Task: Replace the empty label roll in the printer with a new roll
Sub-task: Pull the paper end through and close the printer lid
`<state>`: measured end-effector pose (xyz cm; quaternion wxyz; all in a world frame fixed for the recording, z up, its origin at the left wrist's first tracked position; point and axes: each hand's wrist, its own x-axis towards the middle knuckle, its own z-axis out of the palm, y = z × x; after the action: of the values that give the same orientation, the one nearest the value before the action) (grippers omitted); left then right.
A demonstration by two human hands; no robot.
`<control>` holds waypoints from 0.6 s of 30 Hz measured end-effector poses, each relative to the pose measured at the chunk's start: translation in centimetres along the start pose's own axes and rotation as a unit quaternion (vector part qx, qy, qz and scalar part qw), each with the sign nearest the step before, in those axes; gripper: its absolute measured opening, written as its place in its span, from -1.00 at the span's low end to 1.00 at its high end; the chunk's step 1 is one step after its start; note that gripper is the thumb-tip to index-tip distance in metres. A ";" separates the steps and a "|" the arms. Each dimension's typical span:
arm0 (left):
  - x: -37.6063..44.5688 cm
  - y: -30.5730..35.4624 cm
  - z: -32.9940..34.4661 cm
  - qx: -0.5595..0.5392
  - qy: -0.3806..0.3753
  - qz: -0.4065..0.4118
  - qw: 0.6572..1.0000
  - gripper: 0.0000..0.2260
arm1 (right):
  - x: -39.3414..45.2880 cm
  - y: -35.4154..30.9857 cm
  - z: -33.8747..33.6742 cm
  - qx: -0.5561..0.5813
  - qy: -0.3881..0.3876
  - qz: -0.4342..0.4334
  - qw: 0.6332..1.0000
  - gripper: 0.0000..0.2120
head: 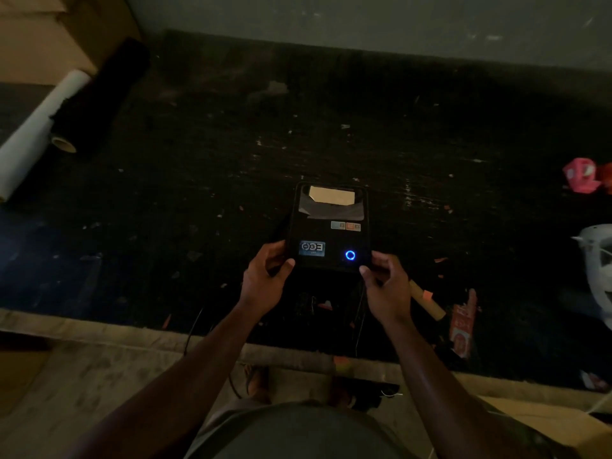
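Observation:
A black label printer [328, 233] stands on the dark table top, its lid down, a blue ring light [350, 255] glowing at its near right corner. Through its top window a tan cardboard core [331, 195] shows. My left hand [266, 276] grips the printer's near left corner, thumb on top. My right hand [385, 279] holds the near right corner, fingertips at the edge. A bare cardboard tube [427, 301] lies on the table just right of my right wrist.
A long white roll [36, 130] and a black roll [99, 94] lie at the far left. A pink object [581, 175] and a white device [599, 260] sit at the right edge. A red-and-white packet [462, 329] lies near the table's front edge. Cables hang off the front.

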<state>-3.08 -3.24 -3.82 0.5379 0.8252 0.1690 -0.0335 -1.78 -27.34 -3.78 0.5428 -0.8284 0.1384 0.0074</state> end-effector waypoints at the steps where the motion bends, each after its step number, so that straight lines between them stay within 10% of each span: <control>1: 0.0 0.1 0.0 -0.001 0.001 -0.001 1.000 -0.62 | 0.0 0.1 0.0 0.001 0.000 0.000 1.000 -0.62; 18: -0.1 0.4 -0.1 -0.018 -0.013 -0.013 1.000 -0.61 | -0.1 -0.3 0.0 -0.002 -0.002 0.012 1.000 -0.63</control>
<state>-3.08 -3.34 -3.38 0.5544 0.8127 0.1730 -0.0481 -1.79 -27.20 -3.44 0.5416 -0.8275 0.1470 0.0158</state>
